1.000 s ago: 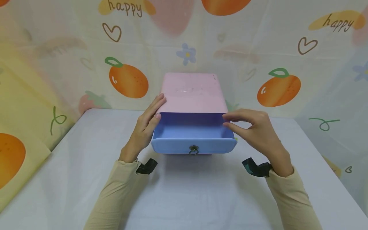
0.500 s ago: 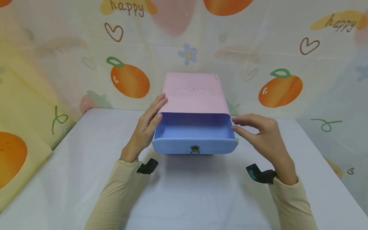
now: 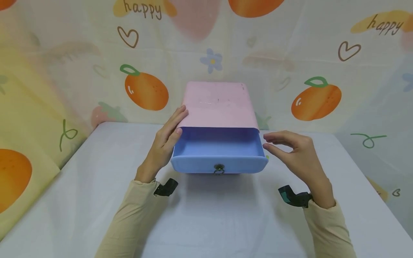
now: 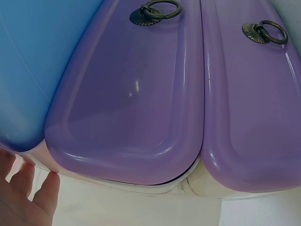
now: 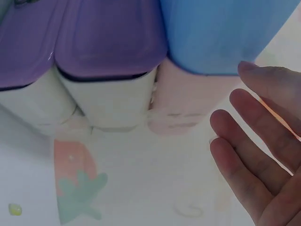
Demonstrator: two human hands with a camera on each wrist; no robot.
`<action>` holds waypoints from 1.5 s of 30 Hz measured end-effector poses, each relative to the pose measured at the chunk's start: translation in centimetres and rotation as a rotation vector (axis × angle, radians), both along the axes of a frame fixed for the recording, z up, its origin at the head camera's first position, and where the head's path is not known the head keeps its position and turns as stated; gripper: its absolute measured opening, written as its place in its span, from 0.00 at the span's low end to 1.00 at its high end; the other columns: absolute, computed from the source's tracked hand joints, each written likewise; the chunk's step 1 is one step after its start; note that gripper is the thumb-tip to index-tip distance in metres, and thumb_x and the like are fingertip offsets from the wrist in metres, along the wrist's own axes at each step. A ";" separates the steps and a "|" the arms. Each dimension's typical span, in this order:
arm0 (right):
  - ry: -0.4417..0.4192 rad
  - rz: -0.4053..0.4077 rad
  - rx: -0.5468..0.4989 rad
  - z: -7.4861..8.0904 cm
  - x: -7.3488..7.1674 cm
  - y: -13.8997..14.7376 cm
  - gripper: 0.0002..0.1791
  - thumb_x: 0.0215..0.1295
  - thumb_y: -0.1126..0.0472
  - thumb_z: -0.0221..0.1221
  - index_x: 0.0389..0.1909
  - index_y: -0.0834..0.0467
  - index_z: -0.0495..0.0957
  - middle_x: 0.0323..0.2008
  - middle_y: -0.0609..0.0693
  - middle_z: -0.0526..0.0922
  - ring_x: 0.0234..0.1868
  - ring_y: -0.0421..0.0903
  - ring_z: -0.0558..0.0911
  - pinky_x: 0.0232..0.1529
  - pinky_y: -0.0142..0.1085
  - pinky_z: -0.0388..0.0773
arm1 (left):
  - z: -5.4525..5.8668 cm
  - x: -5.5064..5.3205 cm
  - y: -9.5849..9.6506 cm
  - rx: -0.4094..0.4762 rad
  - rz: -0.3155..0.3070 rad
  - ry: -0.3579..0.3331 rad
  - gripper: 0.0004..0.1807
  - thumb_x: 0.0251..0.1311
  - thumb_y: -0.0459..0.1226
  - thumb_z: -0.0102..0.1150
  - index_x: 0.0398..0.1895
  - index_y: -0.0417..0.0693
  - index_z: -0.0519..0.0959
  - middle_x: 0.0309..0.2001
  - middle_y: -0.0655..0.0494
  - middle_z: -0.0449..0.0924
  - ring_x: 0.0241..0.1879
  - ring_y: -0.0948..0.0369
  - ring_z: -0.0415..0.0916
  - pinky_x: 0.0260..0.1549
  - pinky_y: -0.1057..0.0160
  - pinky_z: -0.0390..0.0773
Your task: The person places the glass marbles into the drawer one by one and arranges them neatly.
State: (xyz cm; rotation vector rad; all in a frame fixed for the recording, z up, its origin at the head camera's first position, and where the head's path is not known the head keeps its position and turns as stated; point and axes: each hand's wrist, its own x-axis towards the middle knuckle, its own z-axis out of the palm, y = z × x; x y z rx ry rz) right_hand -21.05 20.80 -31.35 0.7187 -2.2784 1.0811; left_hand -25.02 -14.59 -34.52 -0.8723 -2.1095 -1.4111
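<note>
A small drawer cabinet stands on the table, its pink top unit [image 3: 219, 105] uppermost. The blue drawer [image 3: 219, 165] of that unit is pulled out, with bare inside and a ring pull [image 3: 219, 170] on its front. Two purple drawers [image 4: 127, 108] below it show closed in the left wrist view. My left hand [image 3: 161, 143] rests against the left side of the pink unit, fingers extended. To the right of the blue drawer, my right hand [image 3: 293, 152] is held in the air with loosely bent fingers, thumb apart from them, holding nothing.
A white cloth [image 3: 219, 215] covers the table. Close behind the cabinet hangs a printed curtain [image 3: 209, 36] with oranges, hearts and flowers. Black straps [image 3: 166, 187] sit at both wrists.
My right hand has drawn back to the right from the drawer's right side wall, leaving a small gap. The left hand and the drawer stay in place.
</note>
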 end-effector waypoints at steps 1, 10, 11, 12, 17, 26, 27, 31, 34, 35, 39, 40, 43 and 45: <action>-0.009 -0.004 0.003 -0.2 -0.1 0.1 0.17 0.50 0.74 0.71 0.43 0.60 0.87 0.39 0.55 0.89 0.41 0.26 0.84 0.49 0.17 0.77 | 0.0 0.0 0.0 0.000 0.000 -0.002 0.27 0.72 0.32 0.40 0.74 0.46 0.65 0.77 0.55 0.58 0.79 0.62 0.48 0.78 0.62 0.47; -0.108 -0.041 0.066 -1.9 -1.6 0.4 0.15 0.58 0.70 0.68 0.47 0.61 0.85 0.42 0.54 0.89 0.42 0.37 0.87 0.49 0.15 0.75 | -0.2 -0.1 0.0 0.006 -0.006 0.005 0.27 0.71 0.31 0.40 0.73 0.45 0.65 0.77 0.54 0.58 0.79 0.62 0.48 0.79 0.61 0.47; -0.114 -0.046 0.072 -2.1 -1.7 0.4 0.14 0.58 0.69 0.68 0.47 0.61 0.85 0.42 0.54 0.89 0.42 0.41 0.88 0.48 0.14 0.75 | -0.2 -0.1 0.0 0.005 -0.006 0.003 0.27 0.72 0.31 0.40 0.74 0.46 0.65 0.77 0.55 0.58 0.79 0.62 0.47 0.79 0.61 0.47; -0.117 -0.051 0.078 -2.3 -1.8 0.5 0.14 0.58 0.69 0.68 0.47 0.61 0.85 0.42 0.54 0.89 0.42 0.45 0.88 0.48 0.14 0.74 | -0.2 -0.1 0.0 0.006 -0.006 0.002 0.27 0.72 0.31 0.40 0.74 0.46 0.65 0.77 0.55 0.58 0.79 0.62 0.47 0.79 0.61 0.47; -0.146 -0.072 0.093 -3.0 -2.4 0.7 0.14 0.59 0.68 0.67 0.47 0.62 0.85 0.42 0.57 0.89 0.41 0.53 0.88 0.46 0.14 0.75 | -0.1 -0.1 0.0 0.008 -0.003 -0.003 0.27 0.71 0.32 0.40 0.74 0.47 0.65 0.77 0.56 0.58 0.79 0.63 0.47 0.79 0.61 0.47; -0.272 -0.124 0.131 -4.3 -3.4 1.5 0.15 0.62 0.66 0.66 0.50 0.64 0.83 0.43 0.61 0.88 0.44 0.58 0.88 0.48 0.57 0.83 | -0.1 -0.1 0.1 0.007 0.003 -0.001 0.27 0.72 0.31 0.40 0.73 0.46 0.65 0.77 0.55 0.58 0.79 0.62 0.48 0.79 0.61 0.47; -0.286 -0.126 0.137 -4.5 -3.5 1.6 0.15 0.62 0.66 0.66 0.50 0.64 0.83 0.44 0.62 0.88 0.44 0.59 0.87 0.48 0.57 0.83 | -0.1 -0.1 0.1 0.007 0.003 0.000 0.27 0.72 0.31 0.40 0.73 0.46 0.65 0.77 0.55 0.58 0.79 0.62 0.48 0.79 0.61 0.47; -0.313 -0.137 0.167 -5.0 -3.8 1.9 0.16 0.62 0.67 0.65 0.51 0.65 0.82 0.45 0.64 0.87 0.46 0.62 0.86 0.50 0.59 0.82 | -0.1 0.0 0.1 0.009 -0.001 0.002 0.27 0.72 0.31 0.40 0.73 0.46 0.65 0.77 0.55 0.58 0.79 0.62 0.48 0.79 0.61 0.47; -0.311 -0.145 0.207 -5.4 -4.0 2.1 0.17 0.61 0.69 0.65 0.51 0.66 0.82 0.45 0.65 0.86 0.46 0.64 0.85 0.50 0.58 0.82 | -0.1 0.0 0.0 0.013 -0.003 0.003 0.27 0.72 0.31 0.40 0.73 0.46 0.66 0.77 0.55 0.59 0.79 0.62 0.48 0.79 0.61 0.47; -0.313 -0.147 0.220 -5.5 -4.0 2.1 0.17 0.61 0.69 0.65 0.51 0.67 0.82 0.46 0.65 0.86 0.47 0.64 0.85 0.50 0.58 0.82 | -0.1 -0.1 0.0 0.014 -0.005 0.003 0.27 0.72 0.31 0.40 0.73 0.46 0.65 0.77 0.55 0.59 0.79 0.61 0.48 0.79 0.61 0.47; -0.337 -0.153 0.255 -6.0 -4.2 2.3 0.17 0.61 0.69 0.65 0.52 0.67 0.81 0.47 0.66 0.86 0.47 0.64 0.85 0.51 0.57 0.82 | -0.2 -0.1 0.0 0.016 -0.008 0.000 0.27 0.72 0.31 0.40 0.73 0.46 0.65 0.77 0.55 0.58 0.79 0.61 0.48 0.79 0.61 0.47; -0.345 -0.153 0.259 -6.1 -4.3 2.4 0.17 0.62 0.69 0.64 0.52 0.68 0.81 0.47 0.66 0.86 0.47 0.65 0.85 0.51 0.57 0.82 | -0.3 -0.1 0.0 0.015 -0.008 -0.002 0.27 0.72 0.31 0.40 0.73 0.46 0.65 0.77 0.55 0.58 0.79 0.61 0.48 0.79 0.61 0.47; -0.359 -0.148 0.263 -6.4 -4.4 2.6 0.17 0.62 0.69 0.64 0.52 0.68 0.81 0.48 0.66 0.85 0.48 0.65 0.84 0.51 0.57 0.82 | -0.2 -0.1 0.0 0.015 -0.007 -0.001 0.27 0.71 0.31 0.40 0.73 0.46 0.65 0.77 0.55 0.58 0.79 0.61 0.48 0.79 0.61 0.47; -0.369 -0.144 0.262 -6.6 -4.5 2.7 0.17 0.62 0.69 0.64 0.52 0.68 0.81 0.48 0.67 0.85 0.48 0.65 0.84 0.52 0.57 0.82 | -0.2 -0.1 0.0 0.015 -0.005 0.001 0.27 0.71 0.31 0.40 0.73 0.46 0.65 0.77 0.55 0.58 0.79 0.62 0.48 0.79 0.61 0.47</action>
